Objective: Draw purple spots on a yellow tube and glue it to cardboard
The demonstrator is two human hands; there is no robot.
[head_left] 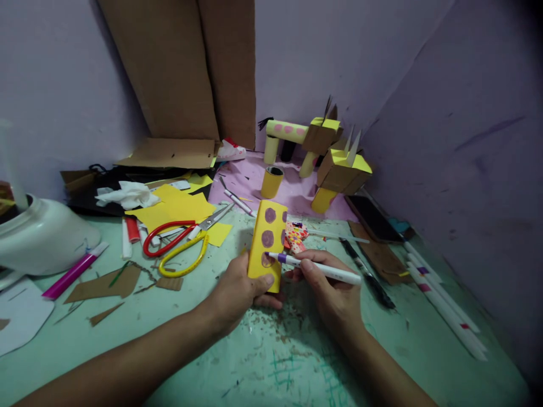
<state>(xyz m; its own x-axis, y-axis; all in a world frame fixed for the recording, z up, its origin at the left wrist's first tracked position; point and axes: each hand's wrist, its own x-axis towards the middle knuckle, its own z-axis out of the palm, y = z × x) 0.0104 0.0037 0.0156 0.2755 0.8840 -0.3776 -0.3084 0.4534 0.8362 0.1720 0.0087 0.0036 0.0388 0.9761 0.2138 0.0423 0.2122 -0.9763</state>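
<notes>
My left hand (244,285) is closed round the lower end of a yellow paper-covered tube (257,249), tilted up off the table. Purple round spots run along its face and side. In my right hand (328,277) is a white felt-tip marker (335,271) with a purple band. Its tip touches one of the lower spots, which looks partly coloured in. Beyond the tube stands a short yellow cylinder (271,183) with a dark inside. Behind my right fingers lies a small patterned scrap (297,234).
Scissors (203,223) with red and yellow handles lie left among yellow paper (173,206) and cardboard scraps (108,282). A white pot (46,237) stands far left. Cardboard animal figures (345,167) stand at the back right. A craft knife (369,277), phone (375,217) and several markers (445,305) lie right.
</notes>
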